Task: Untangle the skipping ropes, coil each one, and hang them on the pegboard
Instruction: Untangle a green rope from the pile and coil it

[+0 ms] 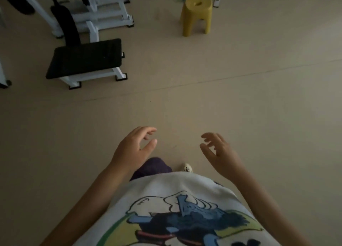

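Head view: both bare hands hang in front of the body above the beige floor (240, 101), holding nothing. The left hand (135, 149), at about 7 o'clock from the frame's centre, has its fingers loosely bent and spread, thumb apart from the index finger, palm turned inward. The right hand (220, 151), at about 5 o'clock, mirrors it with relaxed, slightly curved fingers and nothing between them. The two hands are near each other but apart, with bare floor showing between them.

No skipping rope and no pegboard shows anywhere in this view, so their place cannot be told.

At 6 o'clock a white T-shirt with a blue and green cartoon print (175, 214) fills the lower edge; just above it a purple trouser knee (153, 167) and the tip of a white shoe (187, 167) show between the forearms. At 10 o'clock stands a black padded bench on a white metal frame (85, 58), with more white-framed gym equipment (103, 11) behind it at 11 o'clock. At 12 o'clock stands a yellow plastic stool (196, 14), and just beside it to the right a small white bottle (216, 2) on the floor.
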Demonstrator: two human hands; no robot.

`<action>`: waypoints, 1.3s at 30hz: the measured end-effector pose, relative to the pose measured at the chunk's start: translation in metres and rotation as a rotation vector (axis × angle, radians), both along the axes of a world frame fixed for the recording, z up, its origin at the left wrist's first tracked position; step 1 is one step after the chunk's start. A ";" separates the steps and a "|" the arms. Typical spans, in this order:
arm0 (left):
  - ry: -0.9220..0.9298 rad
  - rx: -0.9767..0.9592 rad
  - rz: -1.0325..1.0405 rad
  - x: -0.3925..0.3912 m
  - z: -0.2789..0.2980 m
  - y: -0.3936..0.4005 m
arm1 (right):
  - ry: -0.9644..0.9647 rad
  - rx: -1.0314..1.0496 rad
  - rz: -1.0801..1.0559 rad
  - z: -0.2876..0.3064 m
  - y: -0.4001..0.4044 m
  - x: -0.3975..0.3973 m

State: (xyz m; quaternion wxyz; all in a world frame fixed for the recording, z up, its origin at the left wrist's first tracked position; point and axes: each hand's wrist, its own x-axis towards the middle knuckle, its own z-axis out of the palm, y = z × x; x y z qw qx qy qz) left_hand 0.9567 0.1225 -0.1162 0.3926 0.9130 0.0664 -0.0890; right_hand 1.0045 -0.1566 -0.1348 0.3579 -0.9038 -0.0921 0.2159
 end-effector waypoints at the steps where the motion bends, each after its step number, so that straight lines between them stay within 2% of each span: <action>1: 0.016 0.000 0.026 0.027 -0.004 0.007 | -0.019 -0.002 0.021 0.001 0.009 0.039; 10: 0.097 -0.050 0.212 0.265 -0.063 0.081 | -0.066 0.002 0.148 -0.009 0.101 0.336; 13: 0.131 -0.065 0.236 0.361 -0.059 0.107 | -0.033 0.016 0.132 0.001 0.127 0.425; 16: 0.161 -0.059 0.150 0.467 -0.045 0.126 | -0.024 0.047 0.084 0.003 0.140 0.505; 23: 0.026 -0.049 -0.025 0.749 -0.021 0.120 | 0.043 0.047 -0.125 -0.019 0.113 0.695; 27: -0.013 -0.028 -0.037 0.895 -0.021 0.104 | 0.037 0.069 -0.188 -0.041 0.092 0.831; 30: 0.027 -0.029 -0.006 0.986 -0.013 0.094 | 0.039 0.074 -0.196 -0.039 0.081 0.938; 34: 0.043 -0.017 0.032 1.092 -0.003 0.095 | -0.017 0.064 -0.121 -0.023 0.086 1.078; 39: 0.068 -0.053 0.191 1.197 -0.012 0.122 | -0.059 0.026 0.037 -0.005 0.125 1.230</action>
